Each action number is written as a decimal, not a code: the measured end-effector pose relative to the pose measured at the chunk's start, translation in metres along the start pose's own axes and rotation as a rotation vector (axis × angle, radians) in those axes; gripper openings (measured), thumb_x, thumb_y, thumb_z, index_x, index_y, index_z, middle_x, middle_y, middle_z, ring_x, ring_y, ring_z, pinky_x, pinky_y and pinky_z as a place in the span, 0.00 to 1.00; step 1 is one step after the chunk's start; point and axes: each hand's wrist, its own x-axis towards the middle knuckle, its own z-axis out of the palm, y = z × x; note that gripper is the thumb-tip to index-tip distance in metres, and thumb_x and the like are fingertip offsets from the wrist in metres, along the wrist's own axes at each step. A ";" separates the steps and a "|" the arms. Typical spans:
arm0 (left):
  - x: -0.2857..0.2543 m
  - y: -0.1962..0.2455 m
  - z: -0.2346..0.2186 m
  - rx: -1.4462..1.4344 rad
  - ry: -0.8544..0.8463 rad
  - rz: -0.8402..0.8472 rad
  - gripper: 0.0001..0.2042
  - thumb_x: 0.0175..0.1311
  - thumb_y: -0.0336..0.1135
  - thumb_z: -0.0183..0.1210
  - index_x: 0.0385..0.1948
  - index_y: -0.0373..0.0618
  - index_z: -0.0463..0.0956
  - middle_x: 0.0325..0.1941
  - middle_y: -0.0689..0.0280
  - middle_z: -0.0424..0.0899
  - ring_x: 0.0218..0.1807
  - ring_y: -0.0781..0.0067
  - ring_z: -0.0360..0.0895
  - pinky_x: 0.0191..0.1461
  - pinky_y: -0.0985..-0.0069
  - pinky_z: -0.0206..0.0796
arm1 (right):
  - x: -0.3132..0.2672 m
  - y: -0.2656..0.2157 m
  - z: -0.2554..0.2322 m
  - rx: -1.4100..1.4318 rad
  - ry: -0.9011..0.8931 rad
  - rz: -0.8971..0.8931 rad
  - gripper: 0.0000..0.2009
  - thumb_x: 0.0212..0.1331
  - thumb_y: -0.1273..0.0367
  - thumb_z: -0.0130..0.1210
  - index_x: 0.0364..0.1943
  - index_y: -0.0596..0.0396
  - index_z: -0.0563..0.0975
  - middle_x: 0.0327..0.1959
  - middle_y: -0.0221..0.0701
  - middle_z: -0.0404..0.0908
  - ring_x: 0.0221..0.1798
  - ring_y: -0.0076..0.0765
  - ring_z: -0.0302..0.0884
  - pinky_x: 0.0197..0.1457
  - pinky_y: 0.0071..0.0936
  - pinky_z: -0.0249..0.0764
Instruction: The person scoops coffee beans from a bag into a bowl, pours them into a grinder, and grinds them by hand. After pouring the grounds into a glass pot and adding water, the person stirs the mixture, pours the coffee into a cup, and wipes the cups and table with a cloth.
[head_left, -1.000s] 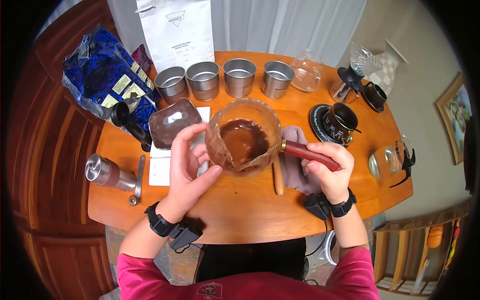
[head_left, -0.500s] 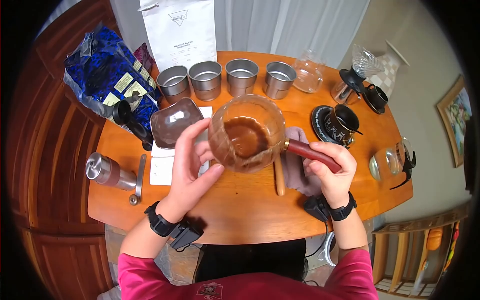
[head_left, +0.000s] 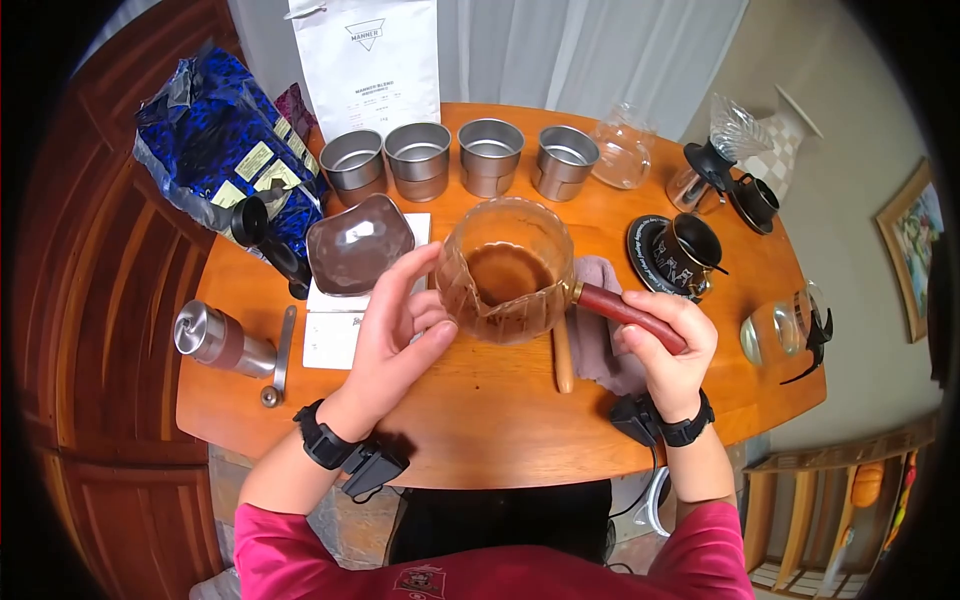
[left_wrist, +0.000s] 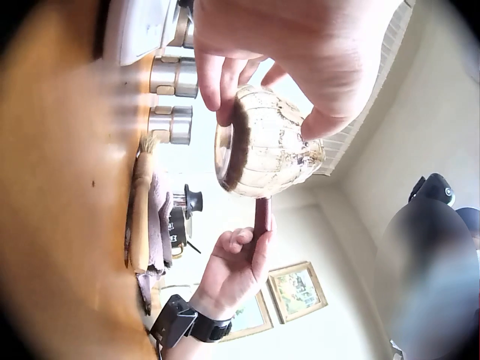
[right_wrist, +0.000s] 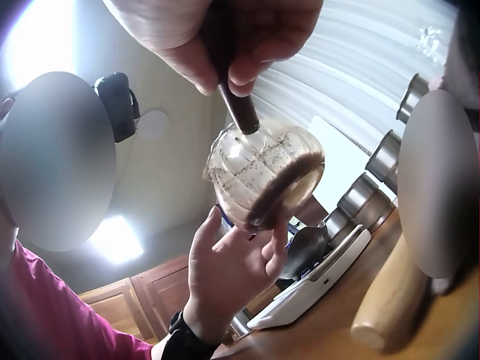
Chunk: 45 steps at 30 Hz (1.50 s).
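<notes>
A ribbed glass coffee pot [head_left: 510,322] with a dark wooden side handle [head_left: 632,314] is held up over the table. Brown liquid [head_left: 508,275] lies in its bottom, and dark specks cling to its inner wall. My right hand [head_left: 668,345] grips the handle, thumb on one side and fingers curled round the other. With thumb and fingers spread round the pot's left side, my left hand [head_left: 392,335] supports it. In the left wrist view the left fingers touch the pot [left_wrist: 274,142] near its base and the thumb lies near its rim.
Several metal cups [head_left: 490,160] line the back, before a white coffee bag [head_left: 368,70]. A brown dish [head_left: 360,245] sits on a white scale [head_left: 330,340]. A hand grinder [head_left: 225,340] stands left. A wooden-handled brush [head_left: 563,360], cloth [head_left: 605,345] and black cup [head_left: 690,245] are right.
Both hands have shifted the coffee pot slightly to the right. Its tilt has changed a little and the brown liquid has moved about inside. Both hands keep their hold.
</notes>
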 end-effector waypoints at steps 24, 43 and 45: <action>0.000 0.000 0.000 0.047 -0.015 0.078 0.28 0.56 0.23 0.54 0.59 0.40 0.53 0.57 0.63 0.61 0.50 0.75 0.69 0.54 0.76 0.62 | 0.000 0.005 -0.008 0.188 -0.009 0.079 0.13 0.45 0.77 0.62 0.39 0.62 0.79 0.33 0.33 0.80 0.34 0.23 0.76 0.40 0.18 0.71; 0.003 0.001 0.001 0.017 0.010 0.139 0.30 0.56 0.21 0.55 0.61 0.39 0.52 0.61 0.59 0.58 0.49 0.75 0.70 0.53 0.77 0.65 | 0.003 0.003 -0.002 0.007 0.027 -0.107 0.14 0.43 0.77 0.64 0.39 0.61 0.79 0.33 0.34 0.81 0.34 0.27 0.77 0.40 0.19 0.71; 0.001 0.001 0.000 0.008 0.000 0.056 0.30 0.55 0.20 0.55 0.61 0.39 0.53 0.61 0.60 0.58 0.49 0.75 0.69 0.52 0.77 0.65 | 0.002 0.003 -0.005 -0.004 0.018 -0.121 0.14 0.43 0.78 0.64 0.38 0.61 0.79 0.31 0.34 0.81 0.32 0.27 0.76 0.38 0.19 0.70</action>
